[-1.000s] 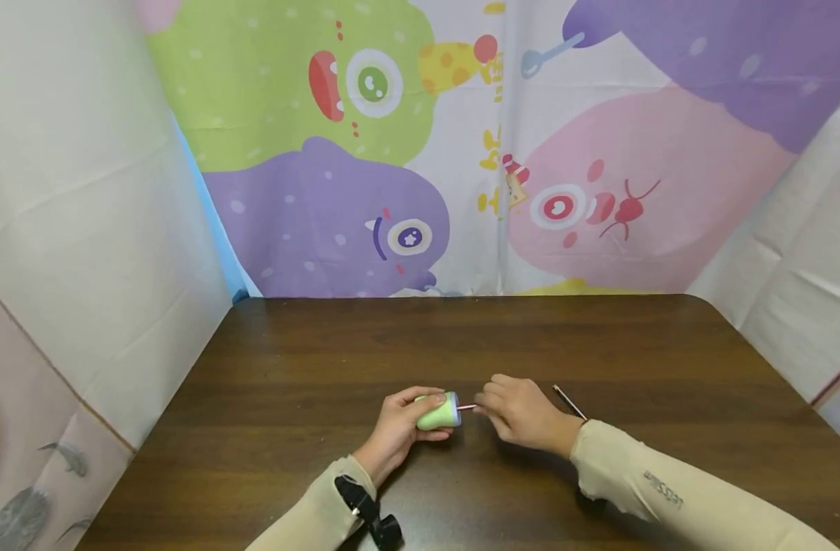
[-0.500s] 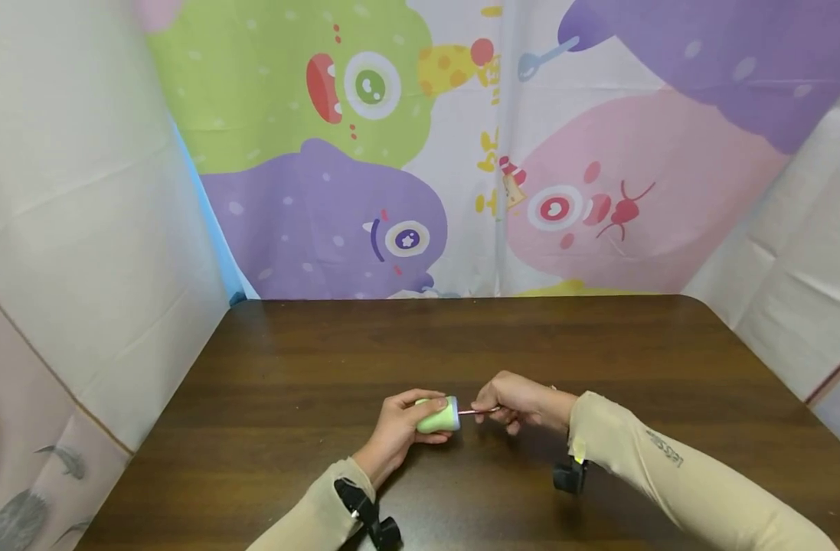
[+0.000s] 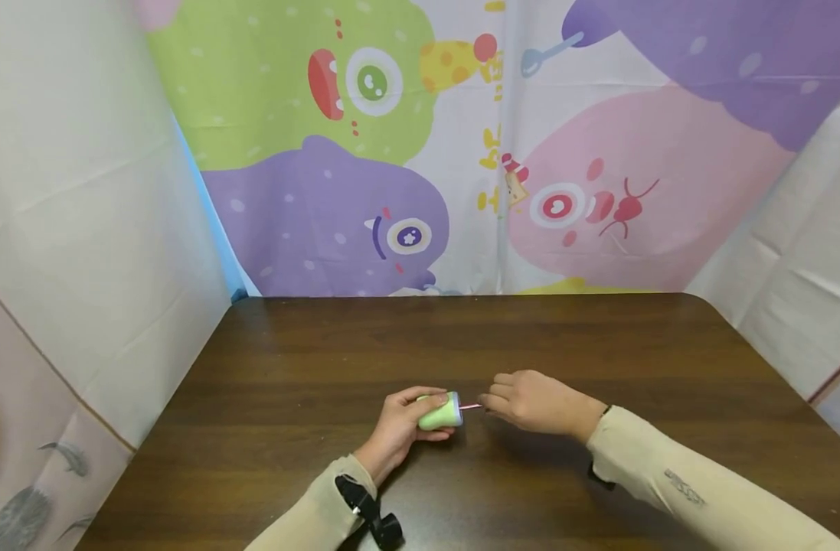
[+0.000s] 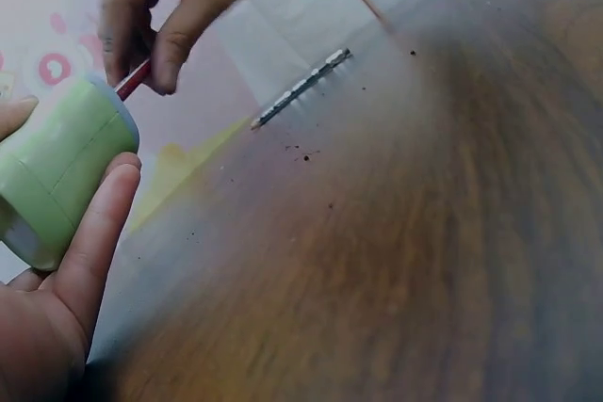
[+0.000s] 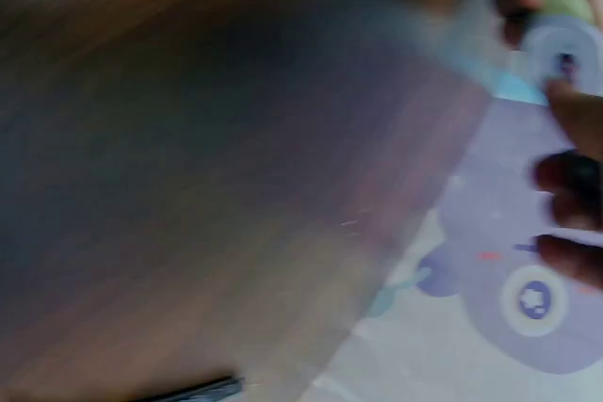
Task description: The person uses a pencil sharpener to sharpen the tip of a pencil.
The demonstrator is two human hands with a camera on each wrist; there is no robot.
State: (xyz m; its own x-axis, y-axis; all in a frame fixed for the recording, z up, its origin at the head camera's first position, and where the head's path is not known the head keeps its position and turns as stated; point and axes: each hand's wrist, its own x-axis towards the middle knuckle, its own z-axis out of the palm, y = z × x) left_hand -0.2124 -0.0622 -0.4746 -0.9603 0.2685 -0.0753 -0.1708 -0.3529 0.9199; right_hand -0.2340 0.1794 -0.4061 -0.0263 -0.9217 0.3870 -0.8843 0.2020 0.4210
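Note:
My left hand [image 3: 395,421] grips a light green pencil sharpener [image 3: 439,413] with a pale blue end that faces right. Out of that end sticks a red pencil [image 3: 470,406]. My right hand [image 3: 537,402] pinches the pencil between thumb and fingers, close to the sharpener. In the left wrist view the sharpener [image 4: 71,167] lies between thumb and fingers, and the pencil [image 4: 135,79] enters its far end at a slant. The pencil's tip is hidden inside. The right wrist view is blurred, with my right-hand fingers [image 5: 575,256] at its edge.
Another pencil [image 4: 301,89], dark and silver, lies on the brown wooden table [image 3: 323,352]; in the head view my right arm hides it. Small dark specks [image 4: 306,157] dot the tabletop. A cartoon-printed cloth [image 3: 364,207] hangs behind the table.
My right hand rolled over at the wrist, then turned back, still at the red pencil. The left hand and sharpener stayed nearly still. The table pencil, glimpsed earlier past the right wrist, is now covered.

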